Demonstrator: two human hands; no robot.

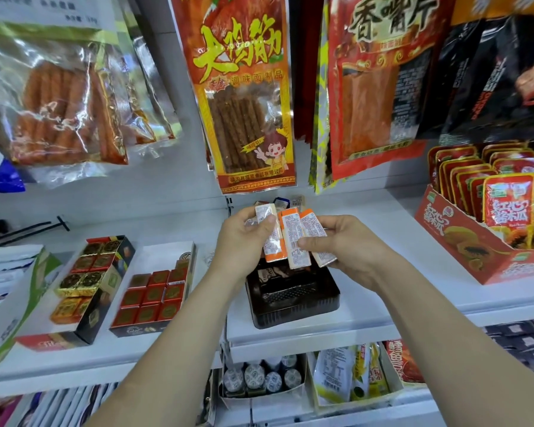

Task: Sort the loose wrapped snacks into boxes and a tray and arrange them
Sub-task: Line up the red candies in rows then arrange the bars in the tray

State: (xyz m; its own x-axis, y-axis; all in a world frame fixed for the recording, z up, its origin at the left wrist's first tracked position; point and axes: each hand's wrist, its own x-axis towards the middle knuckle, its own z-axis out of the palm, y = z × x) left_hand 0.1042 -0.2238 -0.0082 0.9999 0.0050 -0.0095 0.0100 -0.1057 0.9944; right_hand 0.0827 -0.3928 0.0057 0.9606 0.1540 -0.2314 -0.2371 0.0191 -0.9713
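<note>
Holding three bars [293,241] up in a fan with both hands. Pinching the leftmost one with the left hand [244,241], thumb pressed on its front. Pinching the other two with the right hand [349,248], thumb laid across their lower halves, fingers curled behind. Touching side by side, long ways pointing up and a bit away, printed sides up.

Hanging right over the tray [293,317]: straight below the grip, close under the low ends of the bars. Dark and mostly bare inside, with one pack [275,274] at its far edge, just under the fan.

Probably needs only a short drop straight down, with both hands about as near. Likely best to tip the bars flat first.

Off to the left of the grip, well apart: a red box [164,255] and, further left, a gold box [104,306]. Just behind the grip: some loose packs [296,200], too hidden to count.
</note>
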